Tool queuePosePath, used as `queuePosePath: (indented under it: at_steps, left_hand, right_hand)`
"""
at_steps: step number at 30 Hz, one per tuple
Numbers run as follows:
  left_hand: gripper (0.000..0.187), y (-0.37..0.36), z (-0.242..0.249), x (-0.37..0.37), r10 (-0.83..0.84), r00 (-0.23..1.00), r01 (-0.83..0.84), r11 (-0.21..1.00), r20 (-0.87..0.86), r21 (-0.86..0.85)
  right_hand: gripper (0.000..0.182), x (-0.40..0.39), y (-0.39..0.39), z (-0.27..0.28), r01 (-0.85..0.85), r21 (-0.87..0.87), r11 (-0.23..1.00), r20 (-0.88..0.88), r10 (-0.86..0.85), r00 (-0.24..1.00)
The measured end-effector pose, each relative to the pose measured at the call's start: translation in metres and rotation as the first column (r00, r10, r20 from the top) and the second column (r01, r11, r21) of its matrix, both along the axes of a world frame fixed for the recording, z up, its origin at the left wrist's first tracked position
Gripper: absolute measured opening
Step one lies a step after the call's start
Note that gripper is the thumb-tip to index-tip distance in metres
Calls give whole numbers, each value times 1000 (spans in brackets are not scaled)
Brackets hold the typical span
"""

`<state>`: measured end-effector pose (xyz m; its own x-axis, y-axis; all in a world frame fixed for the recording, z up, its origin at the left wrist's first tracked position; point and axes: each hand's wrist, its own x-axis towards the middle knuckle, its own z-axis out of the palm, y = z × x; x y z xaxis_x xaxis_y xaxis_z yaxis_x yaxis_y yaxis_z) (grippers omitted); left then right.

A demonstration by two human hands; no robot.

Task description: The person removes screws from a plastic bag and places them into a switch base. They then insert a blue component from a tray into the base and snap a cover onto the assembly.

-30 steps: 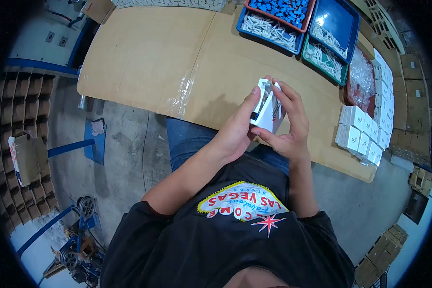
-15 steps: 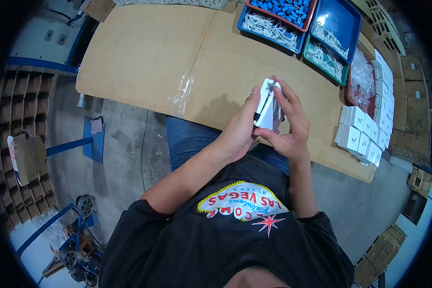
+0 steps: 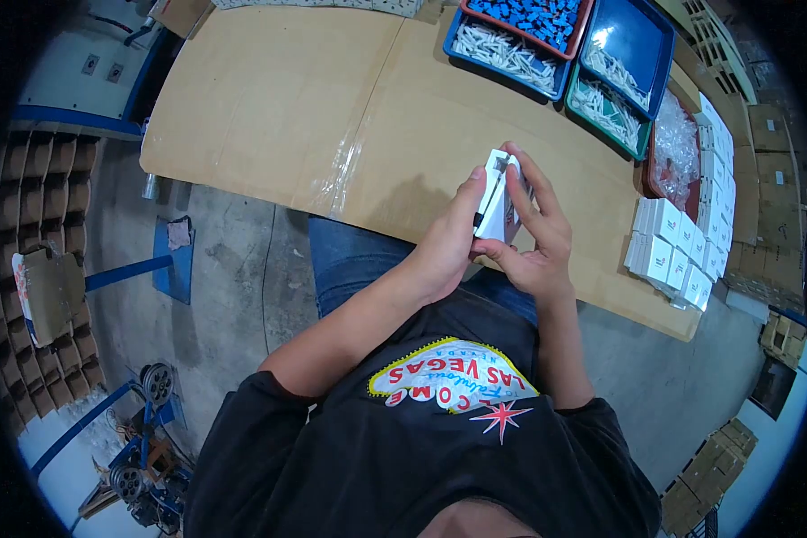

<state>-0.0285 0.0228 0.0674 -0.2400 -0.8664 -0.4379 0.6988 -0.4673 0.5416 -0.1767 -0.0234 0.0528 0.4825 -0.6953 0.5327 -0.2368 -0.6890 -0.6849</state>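
Observation:
A small white box (image 3: pixel 494 218) is held upright between both hands above the near edge of the cardboard-covered table. A narrow dark slit runs along its top, with something dark at the lower end that I cannot make out. My left hand (image 3: pixel 446 247) is closed on the box's left side, thumb along the upper edge. On the other side, my right hand (image 3: pixel 544 240) grips it, with fingers over the far right edge and the thumb across the near end. The fingers partly hide the printed right face.
Trays of small white parts (image 3: pixel 502 56) and blue parts (image 3: pixel 533 20) stand at the far right. A tray of clear plastic bags (image 3: pixel 675 148) sits beside stacked white boxes (image 3: pixel 672 244). The cardboard table cover (image 3: pixel 269 99) stretches left.
The slit along the top of the box looks narrower. My right hand's fingers have shifted slightly left against the box, while my left hand stays nearly in place.

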Motion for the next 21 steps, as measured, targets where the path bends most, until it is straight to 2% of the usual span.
queuePosePath:
  at_steps: [6,8,9,11,12,14,15,16,17,18,19,20,21]
  left_hand:
    - [58,-5,-11,3,-36,999,36,999,12,2]
    - [58,-9,-13,2,-58,989,80,985,137,-156]
    - [58,-8,-8,2,-60,989,82,984,139,-158]
    - [74,-8,5,1,-15,998,28,980,63,-197]
    - [74,-8,9,1,-19,998,31,980,62,-198]
    - [80,-8,12,5,-69,973,157,900,221,-407]
    - [80,-8,9,6,-71,973,158,900,221,-406]
    - [80,-9,2,8,-107,943,221,911,316,-349]
    - [81,-10,-2,9,-146,902,277,918,406,-285]
    - [81,-11,-3,10,-146,902,276,919,407,-282]
    - [79,-11,-3,11,-124,955,183,961,270,-208]
    - [78,-12,-3,12,-82,988,98,988,131,-120]
    - [73,-14,-1,12,-46,988,67,989,150,-134]
  right_hand:
    - [84,1,-3,-4,-11,32,999,11,11,1000]
    - [87,0,-4,-8,18,46,999,63,-21,998]
    - [87,0,-3,-7,20,43,999,65,-23,998]
    - [89,0,-2,-4,89,35,995,94,-92,991]
    - [89,0,-2,-4,93,34,995,93,-96,991]
    - [90,2,-2,-3,59,245,968,301,-134,944]
    - [90,4,1,1,47,352,935,342,-175,924]
    - [90,4,1,3,46,353,935,342,-175,923]
    - [88,3,0,6,75,396,915,243,-183,953]
    - [87,2,-1,9,107,437,893,142,-185,972]
    - [87,0,-2,12,104,440,892,143,-184,973]
    - [85,-2,-4,15,104,328,939,71,-134,988]
    - [82,-3,-5,19,93,211,973,-7,-93,996]
